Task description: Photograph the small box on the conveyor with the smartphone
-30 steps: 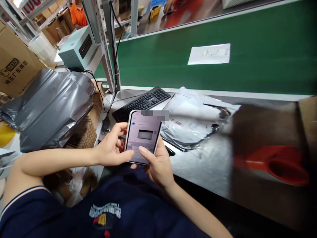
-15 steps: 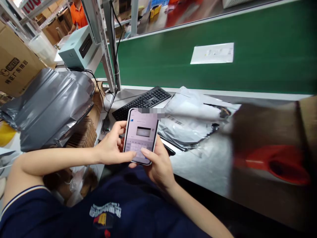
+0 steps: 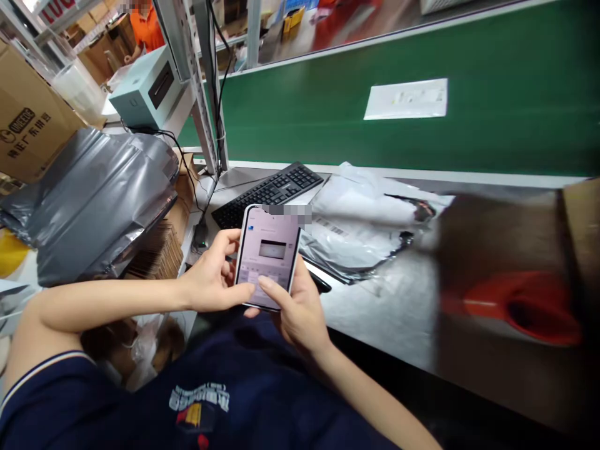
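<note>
A smartphone (image 3: 268,256) with a lit screen is held upright between both hands, a chat-like page and a keypad on its display. My left hand (image 3: 216,275) grips its left edge, fingers behind it and the thumb over the lower screen. Around the right edge wraps my right hand (image 3: 300,306), its thumb resting on the keypad. Just behind the phone lie a black keyboard (image 3: 276,187) and a white plastic mailer bag (image 3: 360,219) with a printed label. A dark, slim object beneath the bag is mostly hidden.
Past the metal bench (image 3: 394,312) runs a green conveyor belt (image 3: 300,119) carrying a flat white parcel (image 3: 407,100). Grey plastic bags (image 3: 103,200) and a carton (image 3: 37,119) are on the left. A red tape dispenser (image 3: 520,306) sits at right. A person (image 3: 146,28) in orange stands behind.
My right thumb has shifted slightly left and up over the phone's keypad. The white parcel on the belt appears a little farther right. Both hands keep their hold.
</note>
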